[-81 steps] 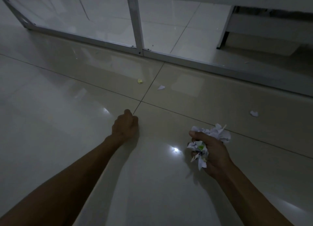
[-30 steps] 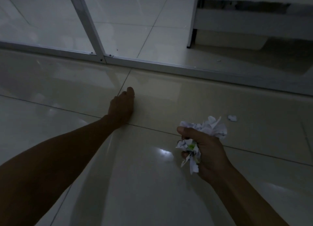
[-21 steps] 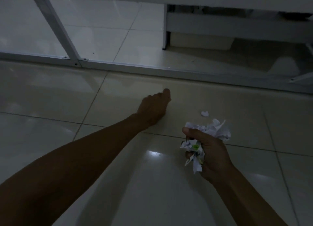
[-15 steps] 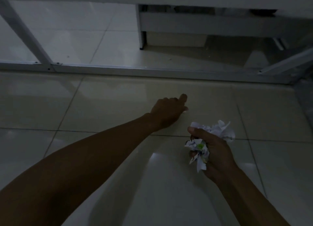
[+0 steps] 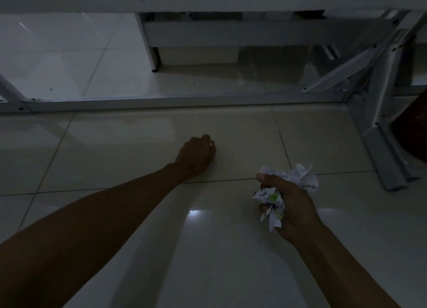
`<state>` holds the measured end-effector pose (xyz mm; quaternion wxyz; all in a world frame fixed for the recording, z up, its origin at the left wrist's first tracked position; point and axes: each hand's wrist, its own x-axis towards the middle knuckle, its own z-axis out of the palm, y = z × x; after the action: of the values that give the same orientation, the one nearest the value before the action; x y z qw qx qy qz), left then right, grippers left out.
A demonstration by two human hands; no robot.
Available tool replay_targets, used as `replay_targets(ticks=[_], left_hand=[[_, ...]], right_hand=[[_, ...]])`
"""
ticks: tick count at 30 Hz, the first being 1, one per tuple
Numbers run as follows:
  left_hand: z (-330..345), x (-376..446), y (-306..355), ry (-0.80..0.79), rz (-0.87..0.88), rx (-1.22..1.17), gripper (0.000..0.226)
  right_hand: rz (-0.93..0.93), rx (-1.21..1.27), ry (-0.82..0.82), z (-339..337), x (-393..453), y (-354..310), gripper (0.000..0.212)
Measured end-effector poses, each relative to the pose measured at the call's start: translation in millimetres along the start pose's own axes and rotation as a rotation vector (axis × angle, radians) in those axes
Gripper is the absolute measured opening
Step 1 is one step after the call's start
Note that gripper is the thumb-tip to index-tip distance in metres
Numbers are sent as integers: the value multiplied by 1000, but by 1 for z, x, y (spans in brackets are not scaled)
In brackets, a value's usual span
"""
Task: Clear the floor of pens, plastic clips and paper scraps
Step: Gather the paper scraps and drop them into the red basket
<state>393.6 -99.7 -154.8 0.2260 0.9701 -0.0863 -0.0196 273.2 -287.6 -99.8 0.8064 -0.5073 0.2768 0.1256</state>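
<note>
One wad of crumpled paper scraps (image 5: 288,185) sits clenched in my right hand (image 5: 293,208). My left hand (image 5: 196,155) curls against the tiled floor (image 5: 115,150), apparently pinching one tiny white scrap (image 5: 211,144). I should nip it firmly, then lift. One speck (image 5: 192,82) lies beyond the metal frame (image 5: 161,101).

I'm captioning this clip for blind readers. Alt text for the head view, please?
A right hand grips a wad of crumpled paper above a dim tiled floor. The left hand reaches forward, fingers curled at the floor, near a white metal frame.
</note>
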Motion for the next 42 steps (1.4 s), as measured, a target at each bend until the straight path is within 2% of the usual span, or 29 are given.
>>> replay_targets(ticks=[2,4,6,8,9,11,12,18,24,26,27,29,31,38,39,41,42], left_hand=[[-3,-3,14,18,-57,-243,36],[-15,-6,40,-14,-236,-638,38],[-29,-4,66,-90,-442,-998,34],[-44,1,93,-197,-504,-1160,28],[-53,3,110,-253,-503,-1216,26],[-69,8,140,-329,-491,-1322,26],[-76,11,157,-359,-474,-1361,26],[-114,23,260,-490,-377,-1411,28],[-126,43,359,-433,-310,-1396,29],[-123,48,393,-378,-297,-1396,32],[-119,52,414,-330,-290,-1397,32],[-109,60,451,-222,-278,-1406,30],[-97,69,486,-150,-279,-1439,30],[-34,108,566,-142,-352,-1400,28],[-19,119,569,-140,-365,-1375,36],[8,139,573,-122,-399,-1266,53],[22,149,574,-119,-403,-1209,54]], right_hand=[[-13,26,4,-5,-4,-8,29],[-10,44,25,-12,-8,-16,11],[-12,40,24,-17,-14,-27,6],[-31,42,7,-25,-23,-41,36],[-34,48,-4,-30,-32,-53,40],[-47,44,25,-42,-41,-73,8],[-66,31,44,-52,-44,-84,11],[-145,-38,157,-100,-69,-169,20],[-296,31,196,-152,-79,-266,22],[-315,14,194,-172,-78,-296,9],[-318,1,195,-185,-76,-314,13],[-288,-22,199,-210,-72,-342,56],[-274,-31,208,-237,-63,-367,71],[-428,-214,452,-290,-19,-412,41],[-436,-268,462,-294,-9,-411,39],[-428,-426,462,-306,17,-408,52],[-421,-536,454,-316,38,-406,60]])
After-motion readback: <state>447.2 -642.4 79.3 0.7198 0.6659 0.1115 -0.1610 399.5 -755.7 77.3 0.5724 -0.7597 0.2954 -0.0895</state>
